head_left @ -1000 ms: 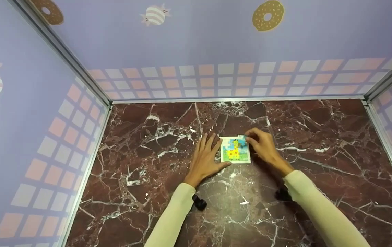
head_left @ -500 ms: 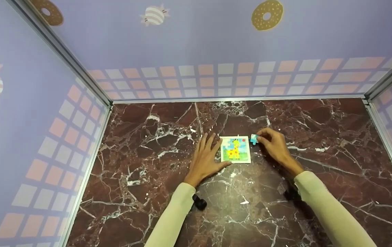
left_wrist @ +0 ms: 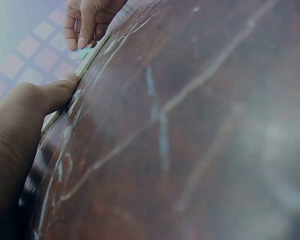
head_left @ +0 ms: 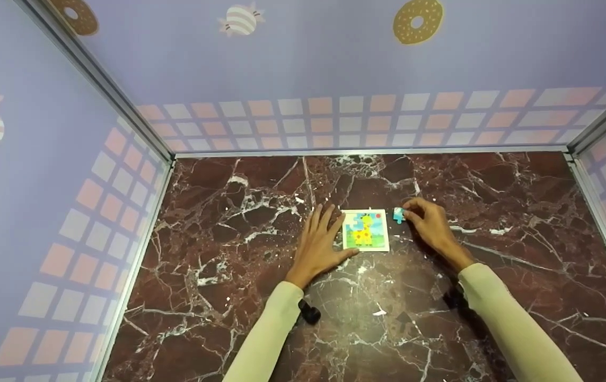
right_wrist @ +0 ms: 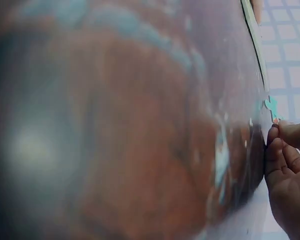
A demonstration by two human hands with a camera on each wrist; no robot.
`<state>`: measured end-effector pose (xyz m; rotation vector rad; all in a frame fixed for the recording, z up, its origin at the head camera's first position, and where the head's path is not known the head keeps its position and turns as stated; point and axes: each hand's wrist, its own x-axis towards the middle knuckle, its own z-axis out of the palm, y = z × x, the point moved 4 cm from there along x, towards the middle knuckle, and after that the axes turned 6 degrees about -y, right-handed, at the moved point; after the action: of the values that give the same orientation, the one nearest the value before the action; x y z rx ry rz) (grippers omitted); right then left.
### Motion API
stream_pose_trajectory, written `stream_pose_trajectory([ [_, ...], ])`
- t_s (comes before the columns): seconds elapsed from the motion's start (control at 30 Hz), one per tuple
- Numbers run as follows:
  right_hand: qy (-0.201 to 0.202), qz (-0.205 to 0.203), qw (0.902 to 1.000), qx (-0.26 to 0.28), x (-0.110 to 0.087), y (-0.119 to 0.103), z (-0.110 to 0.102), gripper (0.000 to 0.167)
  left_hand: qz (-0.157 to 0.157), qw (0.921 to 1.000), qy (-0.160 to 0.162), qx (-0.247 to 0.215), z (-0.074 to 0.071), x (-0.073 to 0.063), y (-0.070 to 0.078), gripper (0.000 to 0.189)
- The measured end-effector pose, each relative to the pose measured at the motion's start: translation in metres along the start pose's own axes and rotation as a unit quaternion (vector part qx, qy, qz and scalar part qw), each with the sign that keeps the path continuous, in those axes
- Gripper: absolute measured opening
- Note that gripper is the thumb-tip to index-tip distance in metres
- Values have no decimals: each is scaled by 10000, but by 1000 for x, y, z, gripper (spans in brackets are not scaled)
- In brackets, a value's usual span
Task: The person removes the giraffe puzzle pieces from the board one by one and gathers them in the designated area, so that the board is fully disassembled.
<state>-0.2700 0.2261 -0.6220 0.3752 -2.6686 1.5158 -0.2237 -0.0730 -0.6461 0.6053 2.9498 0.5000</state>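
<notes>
As the pale sleeves reached in from the near side, there was the left hand, laid on the worktop, fingers spread, thumb at the near edge of the giraffe puzzle, index finger at its left edge! Flat lay the puzzle, giraffe upright to the person, and at its far left a pale notch looked unfilled, the left hand clearly the nearer one to it. Now over to the right, and here was the relation that mattered: the blue puzzle piece stood off beyond the right edge, apart from the frame, so the notch lay leftward, nearly level, with most of the puzzle between! The right hand had that piece, thumb and fingertips pinching its right side, its tab towards the person, its long axis too small to call; and behind everything, the checkered wall
</notes>
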Motion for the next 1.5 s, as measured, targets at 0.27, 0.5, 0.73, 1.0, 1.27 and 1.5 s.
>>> stream_pose_trajectory([
  [0.27, 85, -355, 9986, -375, 3, 3, 1, 9, 36, 10000, 33, 52, -1, 0, 1, 105],
  [0.5, 155, -583, 9968, -520, 5, 3, 4, 8, -3, 9999, -18, 104, 1, 1, 0, 105],
  [0.73, 200, -629, 9964, -532, 5, 2, 6, 8, 7, 9999, -26, 149, 0, 0, 0, 105],
  [1.0, 162, -635, 9953, -712, 3, -4, 8, 12, 68, 9999, -41, 154, -1, -2, 1, 103],
  [1.27, -288, -658, 9954, -637, 0, -21, 15, 13, 14, 9999, -145, 89, 2, -1, -1, 105],
  [1.5, -761, -807, 9920, -604, 1, -40, 29, 13, 18, 9998, -167, 113, 0, 0, 0, 106],
])
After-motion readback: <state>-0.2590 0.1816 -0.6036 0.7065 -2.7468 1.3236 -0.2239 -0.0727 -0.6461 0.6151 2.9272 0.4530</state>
